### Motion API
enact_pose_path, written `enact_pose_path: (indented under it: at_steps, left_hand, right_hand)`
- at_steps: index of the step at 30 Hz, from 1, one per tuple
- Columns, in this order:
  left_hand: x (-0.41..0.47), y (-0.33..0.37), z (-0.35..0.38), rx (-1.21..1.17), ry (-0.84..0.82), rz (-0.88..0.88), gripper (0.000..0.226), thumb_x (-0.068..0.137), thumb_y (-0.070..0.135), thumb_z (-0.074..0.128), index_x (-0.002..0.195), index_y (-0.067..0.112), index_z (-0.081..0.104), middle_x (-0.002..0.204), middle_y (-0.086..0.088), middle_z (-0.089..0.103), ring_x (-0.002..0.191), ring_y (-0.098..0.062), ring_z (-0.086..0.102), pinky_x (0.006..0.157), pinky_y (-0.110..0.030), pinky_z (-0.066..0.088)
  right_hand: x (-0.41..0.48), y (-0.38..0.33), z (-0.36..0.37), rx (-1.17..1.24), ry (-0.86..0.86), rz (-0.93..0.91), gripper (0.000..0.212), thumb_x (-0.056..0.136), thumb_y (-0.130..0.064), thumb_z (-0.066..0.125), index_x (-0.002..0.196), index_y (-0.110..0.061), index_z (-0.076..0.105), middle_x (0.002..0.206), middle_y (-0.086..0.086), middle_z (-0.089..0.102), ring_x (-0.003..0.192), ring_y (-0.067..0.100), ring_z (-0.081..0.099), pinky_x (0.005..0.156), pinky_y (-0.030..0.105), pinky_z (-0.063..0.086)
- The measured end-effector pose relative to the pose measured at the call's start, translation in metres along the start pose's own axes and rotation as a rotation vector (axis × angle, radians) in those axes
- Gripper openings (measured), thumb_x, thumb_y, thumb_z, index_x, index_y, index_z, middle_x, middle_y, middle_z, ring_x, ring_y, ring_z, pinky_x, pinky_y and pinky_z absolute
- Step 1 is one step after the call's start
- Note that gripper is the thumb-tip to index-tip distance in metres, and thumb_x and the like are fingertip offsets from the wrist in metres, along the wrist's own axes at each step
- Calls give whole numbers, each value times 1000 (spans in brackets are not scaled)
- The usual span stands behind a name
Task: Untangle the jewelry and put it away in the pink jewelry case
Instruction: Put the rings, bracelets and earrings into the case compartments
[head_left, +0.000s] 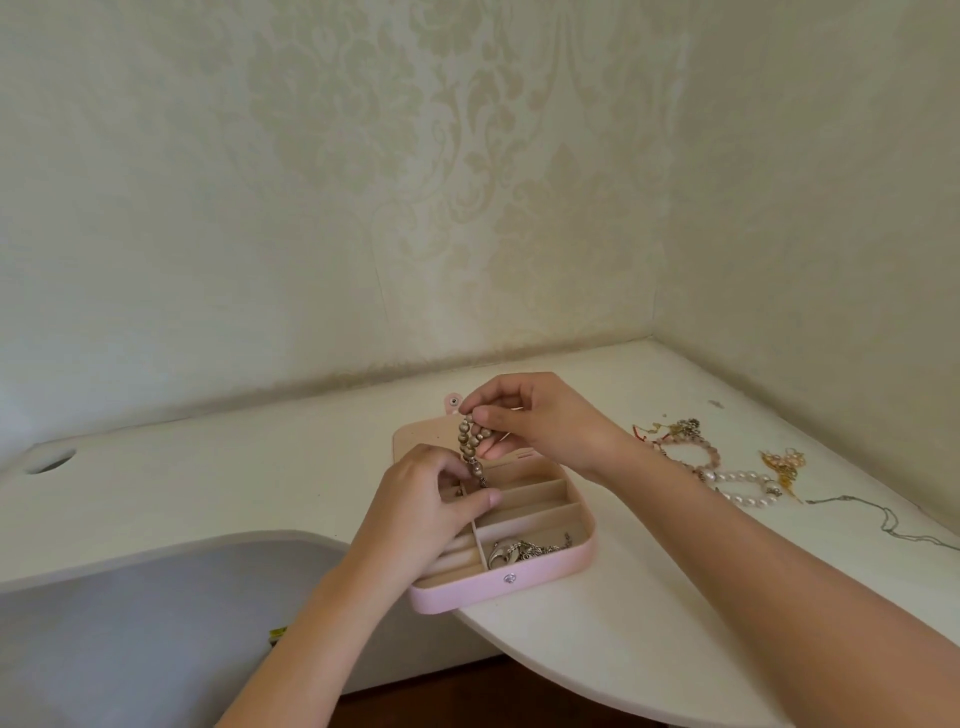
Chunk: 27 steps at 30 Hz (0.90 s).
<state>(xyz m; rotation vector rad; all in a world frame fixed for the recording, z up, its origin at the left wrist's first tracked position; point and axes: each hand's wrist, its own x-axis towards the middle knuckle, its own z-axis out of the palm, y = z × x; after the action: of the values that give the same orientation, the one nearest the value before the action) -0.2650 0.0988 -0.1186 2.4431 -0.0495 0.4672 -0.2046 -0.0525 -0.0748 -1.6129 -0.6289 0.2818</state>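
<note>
The pink jewelry case (524, 584) lies open on the white desk, its lid (415, 434) folded back toward the wall. A brown beaded bracelet (470, 447) hangs over the case's back compartments. My right hand (535, 418) pinches its top end. My left hand (431, 501) pinches its lower end just above the dividers. Silver jewelry (524, 552) lies in the front right compartment. A tangle of pearl, pink bead and gold pieces (727, 467) lies on the desk to the right.
The white desk (597, 639) runs into a corner of patterned walls. A thin grey chain (883, 519) trails along the desk's right side. A round cable hole (49, 461) is at the far left. The case's front edge sits near the desk's curved cut-out.
</note>
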Motion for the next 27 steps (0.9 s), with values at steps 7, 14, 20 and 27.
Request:
enact_pose_path:
  at_steps: [7, 14, 20, 27]
  left_hand:
    - [8, 6, 0, -12, -10, 6, 43, 75, 34, 77, 107, 19, 53, 104, 8, 53, 100, -10, 53, 79, -19, 37]
    - [13, 3, 7, 103, -111, 160, 10, 86, 29, 66, 91, 23, 71, 109, 11, 54, 106, -5, 44, 78, -12, 27]
    - [14, -4, 9, 178, -72, 183, 24, 91, 31, 60, 89, 14, 76, 116, 2, 57, 111, -13, 44, 78, -16, 28]
    - [11, -5, 11, 198, -39, 215, 23, 91, 25, 60, 84, 10, 76, 116, -1, 60, 112, -15, 48, 79, -15, 29]
  right_hand:
    - [-1, -3, -16, -164, -15, 94, 7, 87, 2, 64, 91, -3, 65, 71, 8, 66, 54, 13, 64, 57, 19, 55]
    - [-3, 0, -24, -752, -34, 149, 11, 75, -6, 76, 79, -11, 68, 71, 1, 65, 49, 7, 59, 48, 14, 44]
    - [-3, 1, -27, -1065, -76, 117, 12, 72, -13, 79, 84, -13, 75, 72, -3, 66, 70, 14, 59, 58, 22, 42]
    - [-4, 1, -26, -1053, -92, 84, 20, 73, 0, 70, 87, -12, 76, 81, 5, 73, 70, 15, 65, 59, 17, 46]
